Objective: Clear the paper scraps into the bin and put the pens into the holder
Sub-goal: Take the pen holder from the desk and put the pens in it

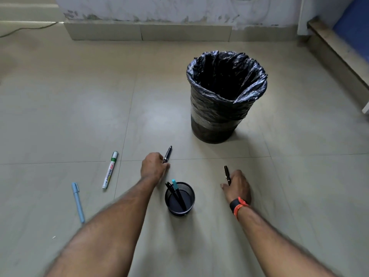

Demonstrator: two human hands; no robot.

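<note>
Here each hand (pixel 153 166) (pixel 238 185) grips a slim, glossy black pen (pixel 167 154) (pixel 227 174)

Glossy floor tiles (pixel 79 108), mesh holder (pixel 188 196)

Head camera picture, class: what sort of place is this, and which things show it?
Probably the floor of an indoor room, perhaps a home or office corner. Large beige floor tiles meet a scuffed painted wall, and a lined waste bin stands by a mesh pen holder.

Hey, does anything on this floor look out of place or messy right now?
Yes: a whiteboard marker and a light blue pen lie loose on the floor at left, outside the holder. A tiny white scrap sits near the left forearm.
</note>
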